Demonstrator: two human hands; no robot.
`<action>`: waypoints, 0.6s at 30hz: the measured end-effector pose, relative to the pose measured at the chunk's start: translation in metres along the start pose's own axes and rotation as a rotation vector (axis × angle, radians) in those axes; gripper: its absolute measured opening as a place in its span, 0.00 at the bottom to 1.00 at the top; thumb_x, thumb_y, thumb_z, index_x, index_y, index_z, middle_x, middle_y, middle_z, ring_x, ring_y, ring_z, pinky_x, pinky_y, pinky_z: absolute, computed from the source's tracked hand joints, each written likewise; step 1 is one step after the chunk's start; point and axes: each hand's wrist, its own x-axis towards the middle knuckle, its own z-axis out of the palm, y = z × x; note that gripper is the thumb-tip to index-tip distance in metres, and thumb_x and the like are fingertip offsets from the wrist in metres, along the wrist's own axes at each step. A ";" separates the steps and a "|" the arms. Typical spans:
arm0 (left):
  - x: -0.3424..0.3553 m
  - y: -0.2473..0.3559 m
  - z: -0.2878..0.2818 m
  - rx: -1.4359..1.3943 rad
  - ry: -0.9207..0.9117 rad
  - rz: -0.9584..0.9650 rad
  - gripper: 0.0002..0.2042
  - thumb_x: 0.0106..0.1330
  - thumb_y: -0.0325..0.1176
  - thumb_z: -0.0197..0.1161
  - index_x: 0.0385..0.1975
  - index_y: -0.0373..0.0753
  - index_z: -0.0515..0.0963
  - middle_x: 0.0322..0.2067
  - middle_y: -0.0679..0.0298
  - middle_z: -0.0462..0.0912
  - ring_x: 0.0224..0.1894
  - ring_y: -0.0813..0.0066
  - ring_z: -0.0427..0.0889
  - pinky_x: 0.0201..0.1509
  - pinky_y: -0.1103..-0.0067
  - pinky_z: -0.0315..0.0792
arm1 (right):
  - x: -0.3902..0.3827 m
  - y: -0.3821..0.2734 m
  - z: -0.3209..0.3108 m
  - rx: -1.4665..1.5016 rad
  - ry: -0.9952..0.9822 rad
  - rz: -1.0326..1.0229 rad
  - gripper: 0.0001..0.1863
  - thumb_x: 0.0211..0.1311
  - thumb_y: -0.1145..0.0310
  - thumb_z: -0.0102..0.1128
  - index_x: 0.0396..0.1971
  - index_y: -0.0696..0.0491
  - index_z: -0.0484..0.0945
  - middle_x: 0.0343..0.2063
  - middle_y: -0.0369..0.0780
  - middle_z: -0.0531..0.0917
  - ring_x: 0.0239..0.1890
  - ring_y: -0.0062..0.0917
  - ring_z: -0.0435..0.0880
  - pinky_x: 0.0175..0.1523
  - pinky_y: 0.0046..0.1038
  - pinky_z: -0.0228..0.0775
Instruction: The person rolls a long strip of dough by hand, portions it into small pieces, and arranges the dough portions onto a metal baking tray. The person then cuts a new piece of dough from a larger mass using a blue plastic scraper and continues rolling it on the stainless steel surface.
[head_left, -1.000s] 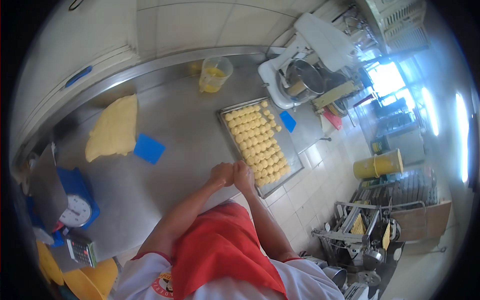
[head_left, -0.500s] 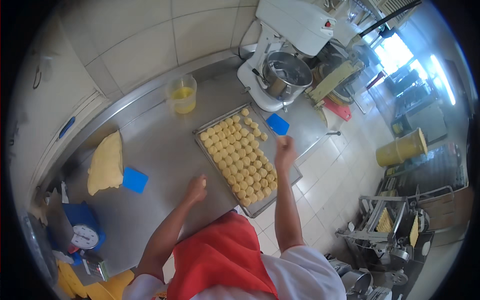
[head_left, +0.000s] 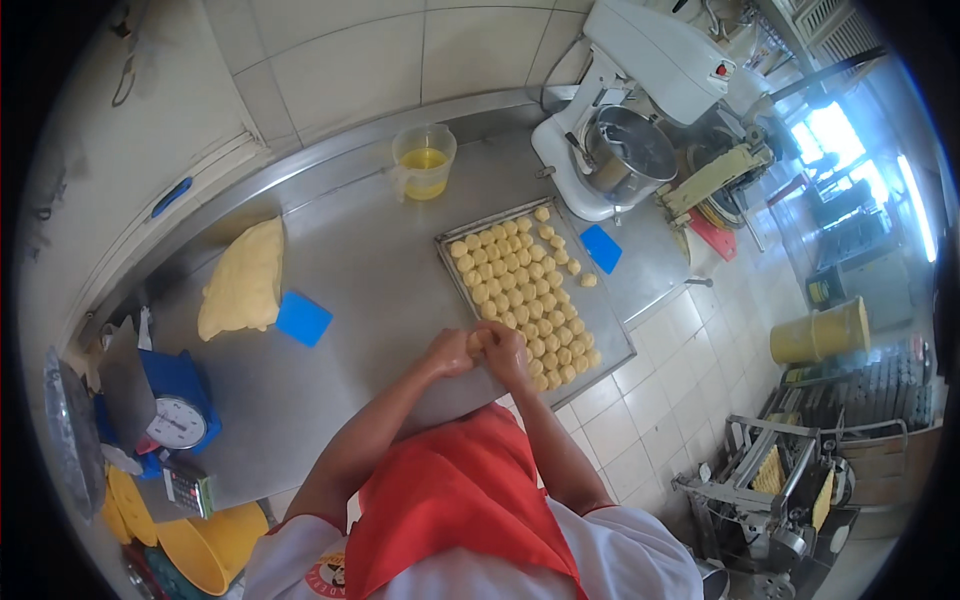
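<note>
My left hand point(head_left: 449, 353) and my right hand point(head_left: 505, 354) meet over the near left edge of a metal tray point(head_left: 608, 332). Between them, a small piece of pale dough point(head_left: 475, 344) shows; the left fist is wrapped round it and the right fingers pinch at it. On the tray sit close rows of small round dough balls point(head_left: 525, 275), with several looser ones along the far right side. A large slab of dough point(head_left: 243, 280) lies at the left of the steel table, beside a blue scraper point(head_left: 303, 318).
A jug of yellow liquid point(head_left: 424, 165) stands near the wall. A stand mixer point(head_left: 640, 75) with a steel bowl point(head_left: 630, 150) occupies the far right. Another blue scraper point(head_left: 601, 248) lies beside the tray. At left are a blue dial scale point(head_left: 180, 420) and a calculator point(head_left: 187, 490).
My right hand has come back from the tray's far right side to meet my left hand, which has moved slightly right. The whole view has shifted a little.
</note>
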 end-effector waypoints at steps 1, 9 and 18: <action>-0.002 0.003 0.003 0.042 0.066 0.006 0.15 0.49 0.35 0.67 0.34 0.33 0.81 0.32 0.44 0.84 0.40 0.47 0.83 0.45 0.62 0.77 | -0.004 -0.011 0.003 -0.009 0.062 -0.070 0.13 0.64 0.65 0.57 0.38 0.60 0.83 0.23 0.49 0.83 0.26 0.36 0.84 0.34 0.36 0.73; 0.000 0.040 0.039 0.308 -0.028 0.120 0.14 0.61 0.45 0.57 0.33 0.44 0.84 0.36 0.55 0.86 0.43 0.53 0.84 0.43 0.61 0.77 | -0.026 0.069 -0.007 -0.901 -0.160 -0.024 0.11 0.58 0.69 0.53 0.37 0.58 0.80 0.32 0.52 0.83 0.35 0.45 0.83 0.39 0.44 0.73; 0.029 -0.050 0.034 0.062 -0.033 -0.020 0.23 0.52 0.37 0.66 0.45 0.28 0.75 0.46 0.41 0.80 0.51 0.48 0.80 0.53 0.64 0.74 | -0.021 0.039 -0.143 0.119 0.452 -0.099 0.20 0.74 0.55 0.43 0.42 0.56 0.79 0.37 0.39 0.81 0.39 0.23 0.79 0.47 0.32 0.71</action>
